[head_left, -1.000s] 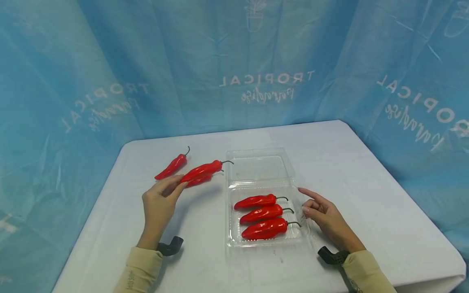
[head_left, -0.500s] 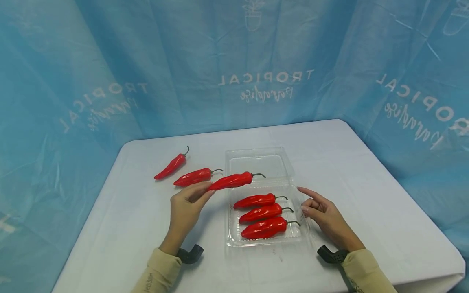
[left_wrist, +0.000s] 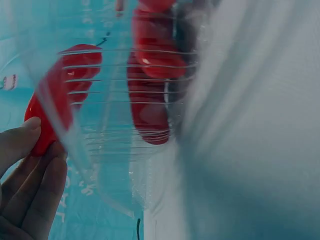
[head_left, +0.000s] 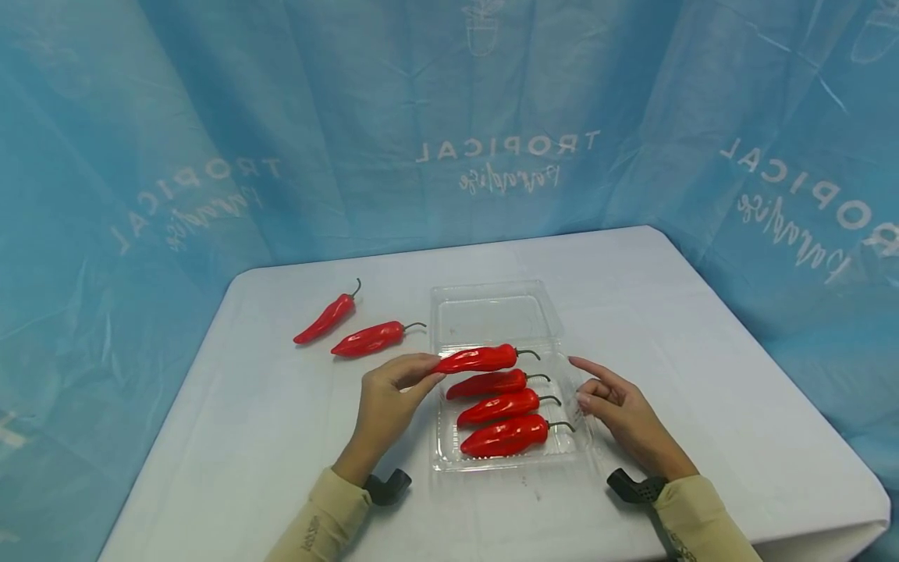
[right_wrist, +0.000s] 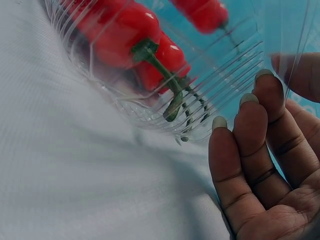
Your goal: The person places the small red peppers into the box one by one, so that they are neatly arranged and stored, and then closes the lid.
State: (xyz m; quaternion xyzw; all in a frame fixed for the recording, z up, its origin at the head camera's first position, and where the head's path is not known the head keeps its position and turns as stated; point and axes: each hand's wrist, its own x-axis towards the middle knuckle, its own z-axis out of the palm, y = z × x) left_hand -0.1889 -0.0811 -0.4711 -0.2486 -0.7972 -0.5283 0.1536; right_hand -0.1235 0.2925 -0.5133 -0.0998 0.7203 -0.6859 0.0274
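Observation:
My left hand pinches the pointed tip of a red pepper, whose stem points right, over the back part of a clear plastic box. In the left wrist view the fingers and thumb hold this pepper beyond the box wall. Three red peppers lie side by side in the box, the front one nearest me. My right hand is at the box's right side; in the right wrist view the thumb and fingers of this hand pinch the clear wall edge.
Two more red peppers lie on the white table left of the box: one near its lid, another farther back. The clear lid lies folded open behind the box. A blue curtain stands around the table.
My left hand has carried the pepper rightward, from above the peppers on the table to over the box. The right hand has stayed at the box's side.

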